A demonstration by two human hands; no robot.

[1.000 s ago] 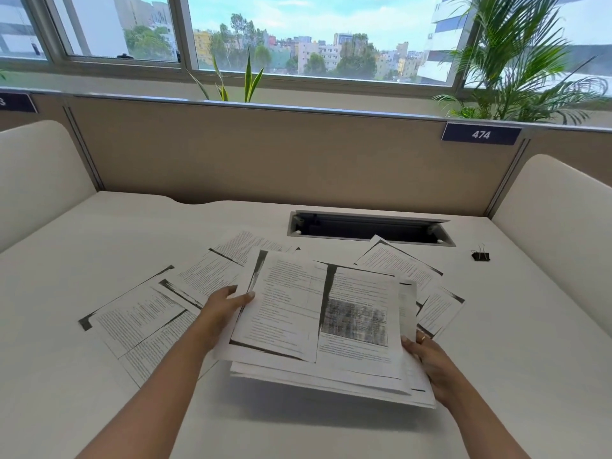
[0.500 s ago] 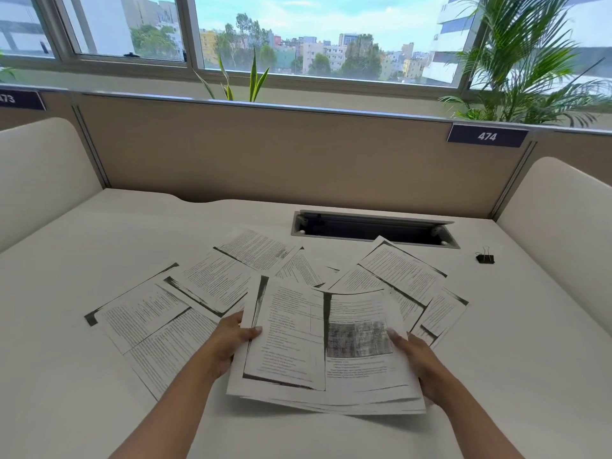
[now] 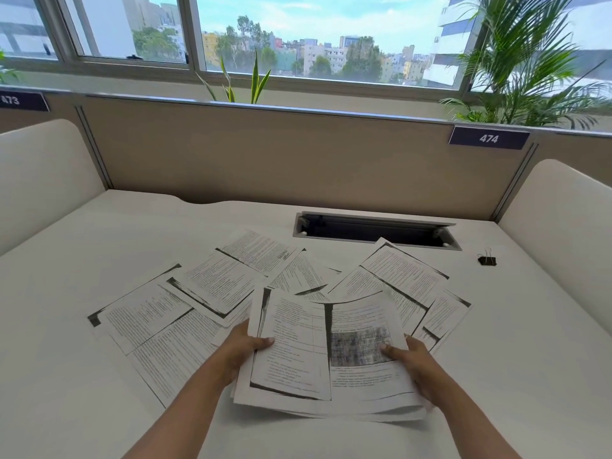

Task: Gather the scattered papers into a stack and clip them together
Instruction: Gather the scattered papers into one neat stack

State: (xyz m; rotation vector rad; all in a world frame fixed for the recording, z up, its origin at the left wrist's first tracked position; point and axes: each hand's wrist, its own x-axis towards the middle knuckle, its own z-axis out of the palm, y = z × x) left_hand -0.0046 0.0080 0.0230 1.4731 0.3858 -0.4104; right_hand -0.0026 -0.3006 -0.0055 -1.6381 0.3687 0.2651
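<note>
While the left hand (image 3: 243, 347) and right hand (image 3: 409, 357) pinch the gathered stack (image 3: 326, 356) by its side edges — thumbs on top — loose sheets (image 3: 212, 286) litter the desk (image 3: 82, 233) behind. Light, floppy and probably slippery paper — best held at opposite edges.

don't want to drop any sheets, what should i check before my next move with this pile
1. Grip of the left hand on the bundle: ok.
2. Grip of the right hand on its other side: ok.
3. Bundle edges squared: not ok, top sheets lie skewed.
4. All gathered: not ok, loose sheets lie on the desk left and behind.
5. Path to the binder clip: ok, alone at far right.
6. Any sheet hidden under the bundle: cannot tell.
</note>
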